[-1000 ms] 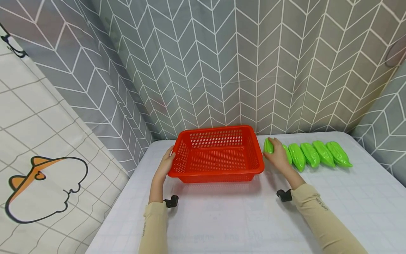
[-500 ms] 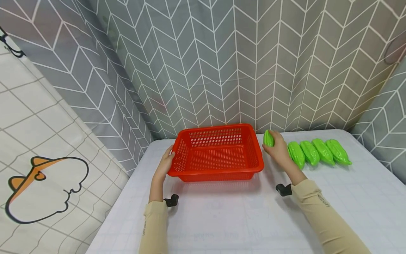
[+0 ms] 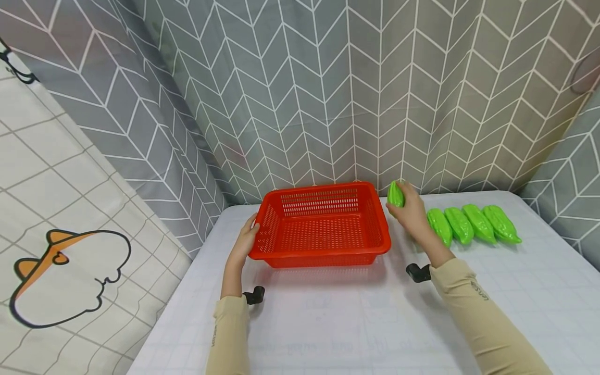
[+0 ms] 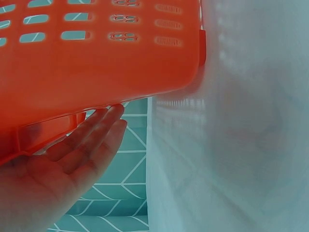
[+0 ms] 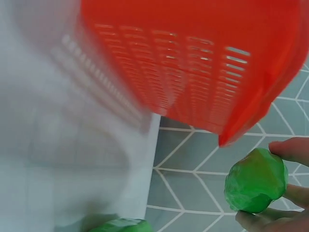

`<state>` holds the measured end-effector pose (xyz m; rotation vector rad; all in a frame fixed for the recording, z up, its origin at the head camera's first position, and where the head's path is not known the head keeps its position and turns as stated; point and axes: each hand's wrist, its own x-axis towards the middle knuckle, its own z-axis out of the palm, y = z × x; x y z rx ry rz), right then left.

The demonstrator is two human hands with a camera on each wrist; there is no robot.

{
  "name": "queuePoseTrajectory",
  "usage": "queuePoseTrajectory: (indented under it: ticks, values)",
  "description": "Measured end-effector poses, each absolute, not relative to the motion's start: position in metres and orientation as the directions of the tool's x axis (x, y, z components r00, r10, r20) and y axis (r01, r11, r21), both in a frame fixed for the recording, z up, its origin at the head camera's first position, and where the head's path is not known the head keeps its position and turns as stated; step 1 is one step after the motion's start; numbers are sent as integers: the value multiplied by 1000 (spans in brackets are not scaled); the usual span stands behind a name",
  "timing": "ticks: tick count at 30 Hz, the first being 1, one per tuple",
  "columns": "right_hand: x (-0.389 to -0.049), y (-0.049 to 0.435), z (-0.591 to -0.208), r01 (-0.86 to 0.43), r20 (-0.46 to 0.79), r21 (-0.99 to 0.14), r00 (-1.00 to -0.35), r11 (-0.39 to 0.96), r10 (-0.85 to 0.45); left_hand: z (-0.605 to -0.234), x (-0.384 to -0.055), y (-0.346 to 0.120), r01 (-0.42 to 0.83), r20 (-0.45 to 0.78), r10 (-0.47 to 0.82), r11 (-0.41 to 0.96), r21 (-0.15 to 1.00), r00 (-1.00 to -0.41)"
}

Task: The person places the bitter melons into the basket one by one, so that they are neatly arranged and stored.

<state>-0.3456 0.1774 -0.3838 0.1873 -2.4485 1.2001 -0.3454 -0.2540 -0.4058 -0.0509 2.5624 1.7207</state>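
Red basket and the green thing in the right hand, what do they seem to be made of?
The red basket looks like moulded plastic, smooth with a slight sheen, judging by its regular slots. The green item in the right hand shows a shiny, wrinkled skin: perhaps glossy plastic film or coated foam; its inside is hidden.

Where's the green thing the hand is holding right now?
In the head view, the green thing is in the right hand, just right of the red basket and left of the green row on the table.
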Motion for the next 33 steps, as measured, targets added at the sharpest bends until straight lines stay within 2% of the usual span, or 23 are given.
queuePoseTrajectory:
  ticks: [6,13,20,33]
  values:
    - [-343,174,-371,-296,409,-734,-911,612,49,-382,-326,-242,-58,-69,13,382,922,-998]
    - [-345,166,-358,-316,417,-724,-908,613,24,-411,-345,-253,-32,-31,-11,385,922,-999]
    - [-348,154,-353,-322,410,-731,-912,602,9,-413,-345,-253,-29,-24,-18,396,918,-1000]
    - [-351,139,-346,-304,367,-744,-930,595,-16,-383,-324,-241,-49,-60,17,373,927,-998]
